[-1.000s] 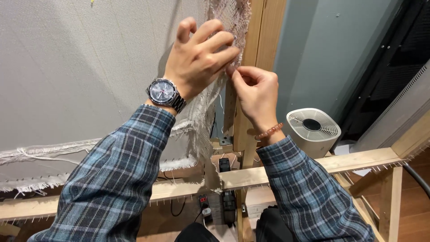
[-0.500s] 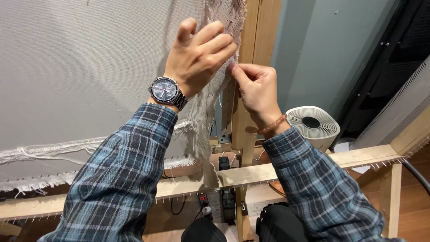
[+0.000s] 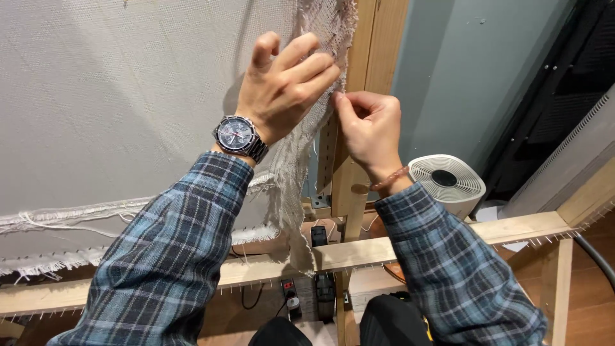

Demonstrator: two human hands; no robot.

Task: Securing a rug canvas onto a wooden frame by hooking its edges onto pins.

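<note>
Over the preceding second the change was small. The right hand (image 3: 370,125) had stayed at the right edge of the woven backing cloth (image 3: 128,96), and the left hand (image 3: 282,90) had remained flat against it. The view had shifted slightly, and the right forearm had risen a little against the wooden upright (image 3: 371,57). The work appeared to be at the same point on that edge: fixing or adjusting the cloth where it met the frame.

The left hand lay on the cloth near its upper right corner, fingers extended and slightly spread, pressing the fabric flat. The right hand's thumb and forefinger were pinched together on the frayed cloth margin (image 3: 333,38), just beside the upright; whether they held a thread, a pin or only the fabric could not be determined. A wristwatch (image 3: 236,136) sat on the left wrist and a bead bracelet (image 3: 391,178) on the right.

The cloth was stretched vertically on a wooden frame. Loose fringe (image 3: 57,221) hung along its lower edge above a horizontal wooden rail (image 3: 525,227) set with a row of small nails. A slack strip of cloth drooped from the right edge down to that rail.

Beyond the frame stood a white round-grilled fan unit (image 3: 447,182) against a grey-blue wall (image 3: 474,77), on a wooden floor (image 3: 592,301).
</note>
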